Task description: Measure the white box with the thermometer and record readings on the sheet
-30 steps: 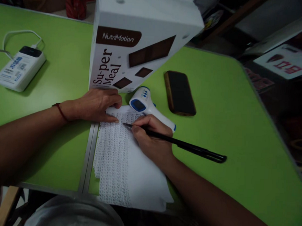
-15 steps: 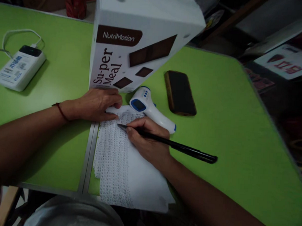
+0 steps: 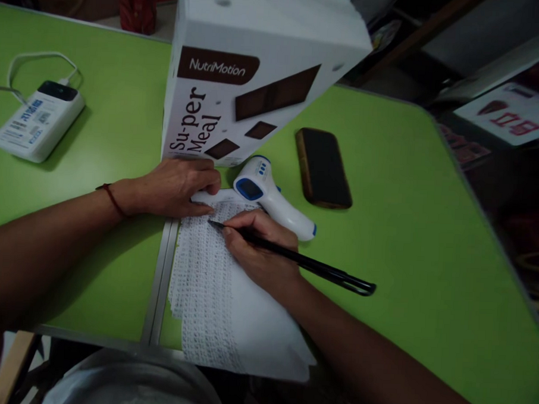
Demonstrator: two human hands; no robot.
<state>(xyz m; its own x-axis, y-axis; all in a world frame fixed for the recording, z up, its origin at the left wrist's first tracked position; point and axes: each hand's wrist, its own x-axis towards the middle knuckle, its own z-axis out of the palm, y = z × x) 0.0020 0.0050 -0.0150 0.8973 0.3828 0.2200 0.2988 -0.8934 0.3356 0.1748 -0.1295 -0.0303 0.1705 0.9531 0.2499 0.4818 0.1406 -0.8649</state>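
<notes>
My right hand (image 3: 263, 246) is closed around a black pen (image 3: 311, 263), its tip down on the upper part of a handwritten sheet of paper (image 3: 210, 283). Dense rows of small writing cover the sheet's left side, while the right side is blank. At the top left corner of the paper rests my left hand (image 3: 181, 186), thumb stretched over the sheet and apart from the loosely bent fingers. A white and blue infrared thermometer (image 3: 274, 196) lies across the paper's top edge, just beyond my right hand.
A white NutriMotion box (image 3: 251, 94) stands behind the hands. To the right lies a dark phone (image 3: 324, 167) in a brown case. A white power bank (image 3: 41, 120) with a cable sits at the left of the green table (image 3: 427, 262). A metal seam (image 3: 161, 280) runs beside the paper.
My right hand and the pen have moved slightly left over the writing, and the pen's rear end has swung a little left and down. The view has shifted slightly.
</notes>
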